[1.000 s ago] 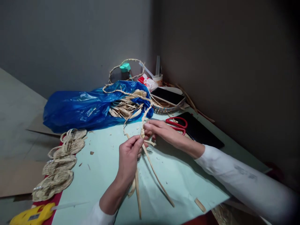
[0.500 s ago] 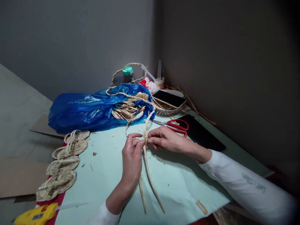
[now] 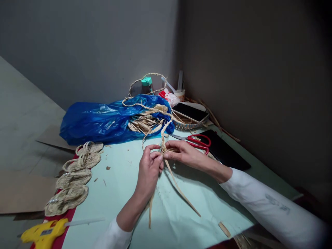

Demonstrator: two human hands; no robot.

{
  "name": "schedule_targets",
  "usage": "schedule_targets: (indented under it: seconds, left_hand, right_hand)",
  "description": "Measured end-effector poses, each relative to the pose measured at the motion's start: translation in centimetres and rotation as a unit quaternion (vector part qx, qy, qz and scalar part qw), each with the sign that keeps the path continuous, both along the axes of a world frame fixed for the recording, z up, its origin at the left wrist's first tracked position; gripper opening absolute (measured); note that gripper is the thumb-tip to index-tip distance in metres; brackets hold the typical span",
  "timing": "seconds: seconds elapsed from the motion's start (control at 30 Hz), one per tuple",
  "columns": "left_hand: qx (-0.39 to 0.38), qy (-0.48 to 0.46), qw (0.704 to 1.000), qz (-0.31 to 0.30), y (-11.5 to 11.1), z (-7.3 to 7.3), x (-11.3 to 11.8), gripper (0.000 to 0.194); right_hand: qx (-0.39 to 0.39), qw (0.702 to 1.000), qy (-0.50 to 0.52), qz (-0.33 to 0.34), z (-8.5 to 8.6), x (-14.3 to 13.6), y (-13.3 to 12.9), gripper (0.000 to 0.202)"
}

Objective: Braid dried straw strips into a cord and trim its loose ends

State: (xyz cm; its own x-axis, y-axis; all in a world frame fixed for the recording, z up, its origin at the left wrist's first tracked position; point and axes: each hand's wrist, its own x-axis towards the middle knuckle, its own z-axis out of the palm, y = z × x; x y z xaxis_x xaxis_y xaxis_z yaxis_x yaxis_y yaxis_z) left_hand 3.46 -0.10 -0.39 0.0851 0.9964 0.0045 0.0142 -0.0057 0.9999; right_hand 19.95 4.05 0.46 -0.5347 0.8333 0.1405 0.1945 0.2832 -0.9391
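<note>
A pale braided straw cord [image 3: 163, 138] runs down from the blue bag to my fingers. My left hand [image 3: 150, 167] pinches the lower end of the braid from the left. From the right, my right hand [image 3: 181, 152] grips the same spot, with a strand bent between its thumb and fingers. One loose strand [image 3: 181, 193] trails down to the right over the table, and another [image 3: 150, 212] hangs below my left hand. Red-handled scissors [image 3: 198, 143] lie just beyond my right hand.
The blue plastic bag [image 3: 90, 121] of dry strips lies at the back. Woven pieces [image 3: 74, 178] line the left edge above a yellow glue gun [image 3: 45, 233]. A phone [image 3: 190, 112] rests on a basket; a black tablet [image 3: 228, 152] lies to the right.
The loose right strand has swung farther right, and a strand is now bent in my right hand's fingers. The whole view has shifted slightly.
</note>
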Motion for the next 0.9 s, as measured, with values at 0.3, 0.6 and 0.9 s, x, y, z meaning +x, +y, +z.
schedule_targets:
  seconds: [0.3, 0.6, 0.9]
  left_hand:
    - [0.056, 0.144, 0.988, 0.016, 0.2, 0.3, -0.5, 0.011]
    - [0.068, 0.142, 0.987, 0.042, 0.3, 0.1, -0.8, 0.009]
    - [0.066, 0.164, 0.982, 0.066, 0.7, 0.1, -1.0, 0.012]
  right_hand:
    - [0.079, 0.992, -0.064, -0.069, 0.1, -0.6, -0.9, 0.016]
    - [-0.044, 0.999, -0.010, 0.016, -0.3, 0.2, 0.0, 0.026]
    - [-0.071, 0.997, 0.021, 0.005, 0.1, 0.2, -0.4, 0.025]
